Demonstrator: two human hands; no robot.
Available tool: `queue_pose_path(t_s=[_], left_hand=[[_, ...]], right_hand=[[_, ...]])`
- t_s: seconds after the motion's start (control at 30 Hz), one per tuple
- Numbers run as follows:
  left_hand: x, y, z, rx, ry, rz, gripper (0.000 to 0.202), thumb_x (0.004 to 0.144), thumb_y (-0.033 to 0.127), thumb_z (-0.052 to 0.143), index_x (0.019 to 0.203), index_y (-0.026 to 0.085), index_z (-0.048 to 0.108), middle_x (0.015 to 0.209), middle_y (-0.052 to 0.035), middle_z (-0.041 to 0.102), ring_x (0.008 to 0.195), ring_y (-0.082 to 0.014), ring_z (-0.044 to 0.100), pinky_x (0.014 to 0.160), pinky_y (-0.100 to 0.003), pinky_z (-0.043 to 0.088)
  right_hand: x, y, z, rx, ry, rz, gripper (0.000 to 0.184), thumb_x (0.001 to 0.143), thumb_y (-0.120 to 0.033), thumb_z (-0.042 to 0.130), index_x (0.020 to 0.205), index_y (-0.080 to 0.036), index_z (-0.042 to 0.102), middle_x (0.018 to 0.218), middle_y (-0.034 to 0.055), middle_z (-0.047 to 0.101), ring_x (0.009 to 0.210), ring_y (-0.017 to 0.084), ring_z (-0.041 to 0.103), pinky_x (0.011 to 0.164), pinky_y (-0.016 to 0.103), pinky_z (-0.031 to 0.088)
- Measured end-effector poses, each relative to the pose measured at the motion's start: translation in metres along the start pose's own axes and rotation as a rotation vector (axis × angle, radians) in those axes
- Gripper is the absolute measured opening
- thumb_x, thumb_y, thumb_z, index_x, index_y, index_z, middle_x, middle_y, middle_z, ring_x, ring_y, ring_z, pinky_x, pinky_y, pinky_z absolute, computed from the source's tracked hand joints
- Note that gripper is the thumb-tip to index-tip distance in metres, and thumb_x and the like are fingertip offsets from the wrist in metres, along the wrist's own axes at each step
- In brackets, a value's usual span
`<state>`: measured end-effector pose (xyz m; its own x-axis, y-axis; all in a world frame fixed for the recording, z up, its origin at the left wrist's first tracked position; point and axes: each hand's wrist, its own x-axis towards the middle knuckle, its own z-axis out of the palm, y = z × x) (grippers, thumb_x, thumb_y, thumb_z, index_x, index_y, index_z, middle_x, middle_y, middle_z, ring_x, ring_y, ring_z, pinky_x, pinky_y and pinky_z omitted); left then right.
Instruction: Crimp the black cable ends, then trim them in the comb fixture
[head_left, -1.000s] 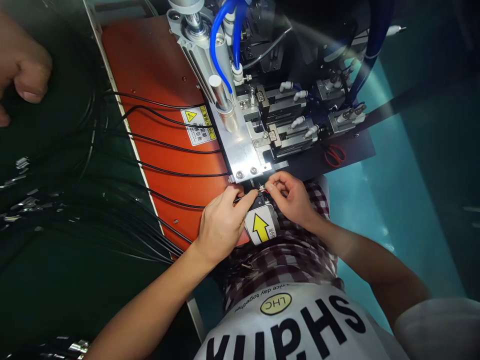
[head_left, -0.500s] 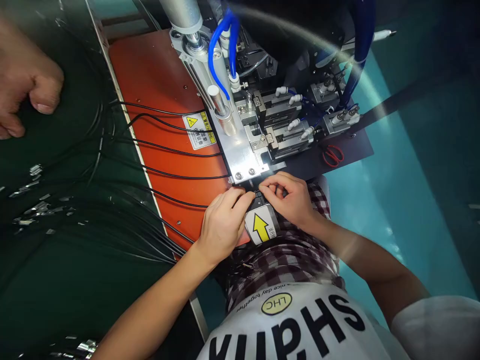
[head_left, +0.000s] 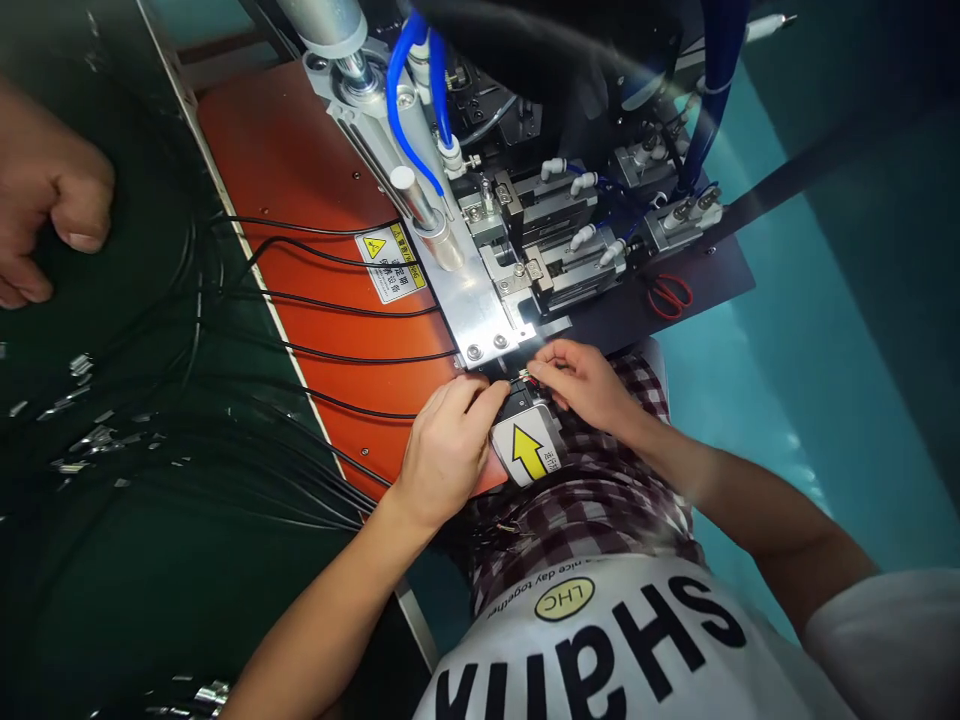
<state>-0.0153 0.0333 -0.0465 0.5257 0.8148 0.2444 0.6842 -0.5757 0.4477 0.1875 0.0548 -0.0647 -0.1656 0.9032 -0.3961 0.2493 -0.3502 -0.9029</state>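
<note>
Thin wires (head_left: 528, 378), apparently in both hands' (head_left: 446, 440) (head_left: 581, 385) pinch, near yellow-arrow label (head_left: 526, 450); "LHC" on shirt (head_left: 517, 640)

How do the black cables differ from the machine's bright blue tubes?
Colour: the cables are black, the tubes bright blue.
Thickness: the cables look thinner than the tubes.
Lie: the cables run sideways across the orange plate; the tubes pass over the machine's metal parts.
Both look long and curved.
</note>
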Motion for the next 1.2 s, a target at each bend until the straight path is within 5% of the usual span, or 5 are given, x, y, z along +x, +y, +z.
queue_pose_path(t_s=[0.1, 0.23, 0.4, 0.63, 1.2], left_hand=[[0.001, 0.0, -0.001, 0.013, -0.01, 0.011, 0.03, 0.095, 0.009, 0.042, 0.114, 0.011, 0.064, 0.093, -0.0115, 0.064, 0.085, -0.0184, 0.06, 0.073, -0.03, 0.052], [0.0, 0.0, 0.0, 0.037, -0.015, 0.012, 0.029, 0.095, 0.009, 0.044, 0.115, 0.01, 0.065, 0.092, -0.0115, 0.063, 0.083, -0.0185, 0.059, 0.072, -0.029, 0.051], [-0.001, 0.002, 0.002, 0.07, 0.006, -0.003, 0.028, 0.094, 0.01, 0.045, 0.112, 0.011, 0.066, 0.091, -0.0104, 0.064, 0.082, -0.0182, 0.059, 0.072, -0.028, 0.05], [-0.001, 0.004, 0.004, 0.173, 0.03, 0.013, 0.026, 0.093, 0.012, 0.048, 0.11, 0.012, 0.067, 0.09, -0.0101, 0.065, 0.08, -0.0201, 0.057, 0.072, -0.031, 0.046], [-0.003, 0.007, 0.003, 0.256, 0.066, 0.011, 0.025, 0.092, 0.014, 0.052, 0.11, 0.016, 0.069, 0.091, -0.0099, 0.065, 0.081, -0.0211, 0.054, 0.07, -0.035, 0.039]], right_hand=[[-0.002, 0.005, -0.005, 0.09, -0.055, 0.051, 0.02, 0.092, -0.036, 0.056, 0.084, -0.019, 0.06, 0.073, -0.0012, 0.061, 0.046, 0.008, 0.045, 0.045, 0.024, 0.034], [-0.017, 0.008, -0.004, -0.11, 0.189, -0.2, 0.016, 0.088, -0.036, 0.065, 0.091, -0.021, 0.063, 0.084, -0.0004, 0.063, 0.053, 0.009, 0.047, 0.053, 0.025, 0.04], [-0.02, 0.008, 0.002, -0.246, 0.23, -0.441, 0.008, 0.091, -0.02, 0.059, 0.085, -0.02, 0.064, 0.085, 0.0003, 0.061, 0.061, 0.01, 0.049, 0.066, 0.027, 0.043], [-0.007, 0.004, -0.01, -0.265, 0.078, -0.453, 0.009, 0.092, -0.018, 0.056, 0.085, -0.018, 0.061, 0.083, -0.0001, 0.059, 0.062, 0.009, 0.049, 0.06, 0.025, 0.04], [-0.009, -0.008, -0.013, -0.516, 0.059, -0.378, 0.011, 0.091, -0.015, 0.055, 0.083, -0.018, 0.062, 0.082, 0.0016, 0.063, 0.069, 0.014, 0.054, 0.067, 0.028, 0.042]])
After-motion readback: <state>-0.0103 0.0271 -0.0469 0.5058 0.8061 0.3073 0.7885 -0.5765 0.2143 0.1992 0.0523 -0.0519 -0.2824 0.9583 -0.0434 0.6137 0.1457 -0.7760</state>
